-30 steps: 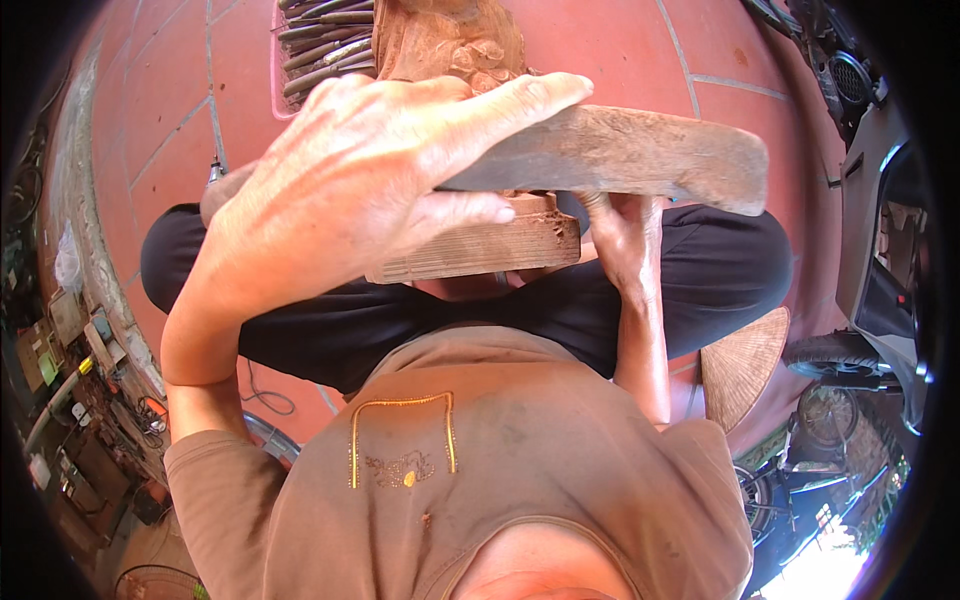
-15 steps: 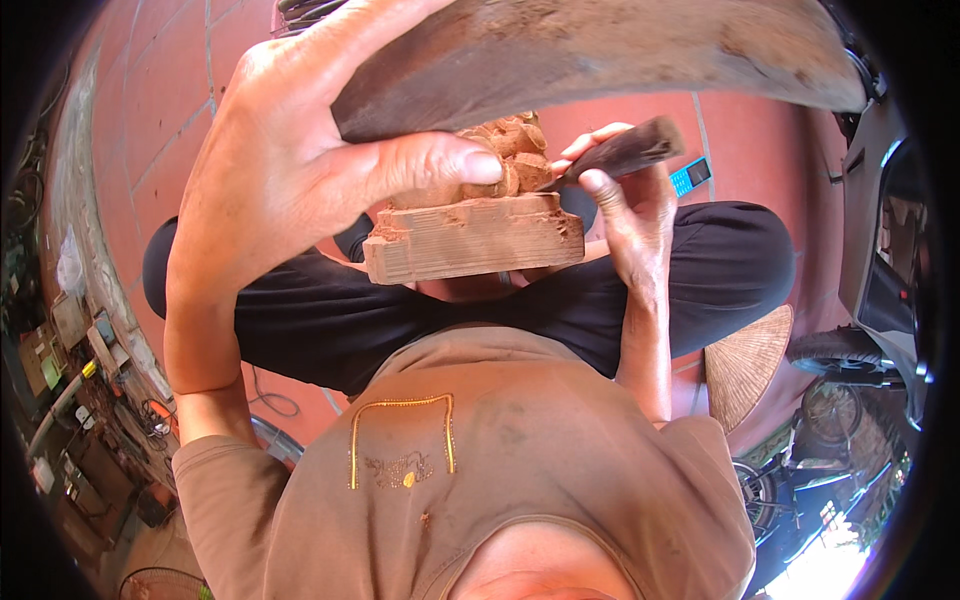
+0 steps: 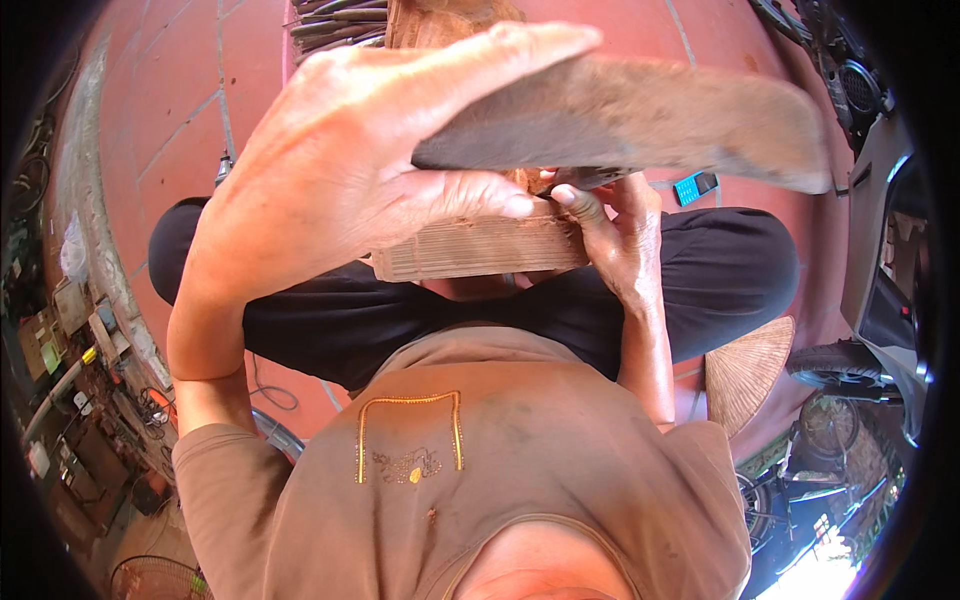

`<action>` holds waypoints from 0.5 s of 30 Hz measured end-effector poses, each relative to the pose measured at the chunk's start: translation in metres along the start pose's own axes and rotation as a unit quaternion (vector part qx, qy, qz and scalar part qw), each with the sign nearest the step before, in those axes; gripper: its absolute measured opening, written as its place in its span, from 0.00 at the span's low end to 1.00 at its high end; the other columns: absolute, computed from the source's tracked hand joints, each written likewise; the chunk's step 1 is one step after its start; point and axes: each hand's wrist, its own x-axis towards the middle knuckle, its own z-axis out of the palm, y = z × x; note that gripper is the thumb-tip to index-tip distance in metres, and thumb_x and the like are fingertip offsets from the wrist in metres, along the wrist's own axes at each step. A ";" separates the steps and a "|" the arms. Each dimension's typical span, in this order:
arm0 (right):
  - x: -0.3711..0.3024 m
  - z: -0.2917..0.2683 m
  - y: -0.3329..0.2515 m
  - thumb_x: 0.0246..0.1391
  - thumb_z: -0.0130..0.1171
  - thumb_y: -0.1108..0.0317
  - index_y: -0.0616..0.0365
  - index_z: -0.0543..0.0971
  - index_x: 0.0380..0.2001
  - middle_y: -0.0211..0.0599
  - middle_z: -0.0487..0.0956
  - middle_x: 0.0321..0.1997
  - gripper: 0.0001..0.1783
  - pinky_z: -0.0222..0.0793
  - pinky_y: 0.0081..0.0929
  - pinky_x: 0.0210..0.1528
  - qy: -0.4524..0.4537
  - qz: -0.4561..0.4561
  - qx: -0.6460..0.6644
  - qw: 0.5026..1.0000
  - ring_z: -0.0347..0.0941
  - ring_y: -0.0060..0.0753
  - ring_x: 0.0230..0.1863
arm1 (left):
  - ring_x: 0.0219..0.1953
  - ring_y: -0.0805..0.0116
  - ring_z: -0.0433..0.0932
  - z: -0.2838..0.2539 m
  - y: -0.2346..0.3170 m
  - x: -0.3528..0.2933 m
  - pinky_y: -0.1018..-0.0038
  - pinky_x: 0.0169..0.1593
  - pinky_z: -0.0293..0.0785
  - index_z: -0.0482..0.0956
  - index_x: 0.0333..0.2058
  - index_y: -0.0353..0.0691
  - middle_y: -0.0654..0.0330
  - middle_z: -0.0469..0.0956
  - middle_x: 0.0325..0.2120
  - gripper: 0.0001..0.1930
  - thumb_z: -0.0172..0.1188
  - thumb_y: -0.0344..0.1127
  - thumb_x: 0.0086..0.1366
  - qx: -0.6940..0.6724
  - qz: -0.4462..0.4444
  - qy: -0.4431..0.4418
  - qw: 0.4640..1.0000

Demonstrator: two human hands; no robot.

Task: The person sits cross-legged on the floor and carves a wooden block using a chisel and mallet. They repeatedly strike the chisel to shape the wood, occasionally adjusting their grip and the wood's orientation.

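My left hand (image 3: 330, 185) is closed around one end of a flat, paddle-like wooden mallet (image 3: 640, 115), slightly blurred, which reaches across to the right. Below it is a reddish-brown wood carving (image 3: 480, 245) with a flat, grooved base, held over my lap; its carved upper part is mostly hidden by the mallet and my left thumb. At the right end of the carving, my right hand (image 3: 622, 235) pinches a chisel (image 3: 603, 177) with a dark handle. The mallet covers most of that handle, so I cannot tell whether they touch.
Several dark-handled tools (image 3: 340, 22) lie at the top beside a brown wooden piece (image 3: 450, 22). A blue phone (image 3: 696, 188) rests on the red tiles. At right are a woven straw piece (image 3: 750, 375) and a motorbike wheel (image 3: 845, 362); clutter (image 3: 110, 380) lines the left.
The mallet has come down toward me, over the chisel handle, which stood in plain sight before. More of the carving is now covered. The tools at the top have come into view.
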 end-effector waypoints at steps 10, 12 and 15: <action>0.002 0.003 0.005 0.61 0.64 0.75 0.63 0.76 0.49 0.39 0.84 0.45 0.14 0.79 0.31 0.50 0.098 0.057 0.085 0.990 0.82 0.32 0.46 | 0.45 0.46 0.82 0.010 -0.005 -0.007 0.61 0.50 0.81 0.71 0.66 0.52 0.51 0.81 0.51 0.41 0.74 0.35 0.51 0.043 -0.051 -0.077 0.995; 0.004 0.003 0.008 0.61 0.64 0.75 0.64 0.75 0.49 0.39 0.84 0.45 0.15 0.78 0.30 0.49 0.101 0.083 0.077 0.988 0.82 0.31 0.46 | 0.44 0.44 0.82 0.006 -0.006 -0.008 0.60 0.51 0.81 0.70 0.66 0.51 0.51 0.81 0.51 0.41 0.74 0.35 0.51 0.045 -0.070 -0.070 0.994; 0.012 0.001 0.015 0.62 0.63 0.76 0.64 0.73 0.51 0.37 0.83 0.45 0.16 0.77 0.27 0.49 0.165 -0.024 0.049 0.985 0.81 0.28 0.45 | 0.46 0.45 0.82 0.002 -0.021 -0.010 0.59 0.52 0.78 0.70 0.65 0.49 0.50 0.82 0.48 0.39 0.73 0.38 0.54 0.090 -0.036 -0.008 0.995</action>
